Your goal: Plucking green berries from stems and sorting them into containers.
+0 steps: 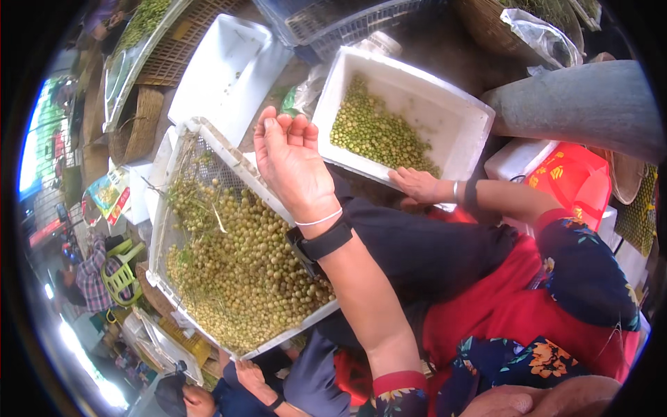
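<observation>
My left hand (292, 161) is raised palm up over the edge of a white-framed mesh tray (206, 138), its fingers slightly curled and its palm bare. A dark watch (325, 242) and a thin white band circle that wrist. Small round yellow-green fruits (245, 250) heap in the tray, with thin stems among them at its upper left. My right hand (417, 185) grips the near rim of a white foam box (448, 125), fingers over the edge. Smaller green fruits (372, 125) fill the side of that box towards the tray.
Another person's hand (252, 375) is at the tray's lower edge. A second foam box (219, 68) with a few fruits stands behind the tray. Plastic crates (333, 26) lie beyond. A thick grey post (573, 104) and a red bag (573, 182) flank my right arm.
</observation>
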Demonstrator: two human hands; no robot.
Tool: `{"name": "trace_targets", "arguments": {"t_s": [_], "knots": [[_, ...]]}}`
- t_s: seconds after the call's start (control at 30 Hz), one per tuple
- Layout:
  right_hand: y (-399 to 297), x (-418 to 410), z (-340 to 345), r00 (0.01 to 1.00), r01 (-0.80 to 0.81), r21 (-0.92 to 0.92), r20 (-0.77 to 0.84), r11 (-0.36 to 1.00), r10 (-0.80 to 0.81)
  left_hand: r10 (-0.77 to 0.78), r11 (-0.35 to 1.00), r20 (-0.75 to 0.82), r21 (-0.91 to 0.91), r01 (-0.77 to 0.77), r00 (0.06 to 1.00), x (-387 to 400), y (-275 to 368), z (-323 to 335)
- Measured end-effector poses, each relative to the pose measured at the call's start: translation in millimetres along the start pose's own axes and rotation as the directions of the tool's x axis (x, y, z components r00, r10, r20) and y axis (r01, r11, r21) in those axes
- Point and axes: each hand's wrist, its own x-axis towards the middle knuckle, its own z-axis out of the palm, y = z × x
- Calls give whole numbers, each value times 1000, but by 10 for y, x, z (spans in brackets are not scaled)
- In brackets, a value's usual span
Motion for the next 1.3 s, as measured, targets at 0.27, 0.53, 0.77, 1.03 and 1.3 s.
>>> {"name": "trace_targets", "arguments": {"t_s": [0.27, 0.53, 0.77, 1.03, 1.3], "knots": [[-14, -53, 74, 981, -39, -78, -191, 996, 23, -26, 975, -51, 219, 37, 998, 49, 38, -30], [-173, -65, -575, 987, 104, 35, -128, 994, -98, 23, 272, -131, 955, 120, 991, 436, -529, -151], [-172, -322, -773, 961, 156, 20, -235, 987, -148, -563, -64, -155, 987, 145, 812, 453, -1232, -597], [-555, -512, -915, 960, 189, 12, -214, 982, -182, -169, 127, -596, 777, 617, 785, 167, -1179, -534], [-813, -1056, -1242, 919, 258, -81, -288, 963, -270, 32, 220, -229, 951, 216, 973, -609, -610, -122]]}}
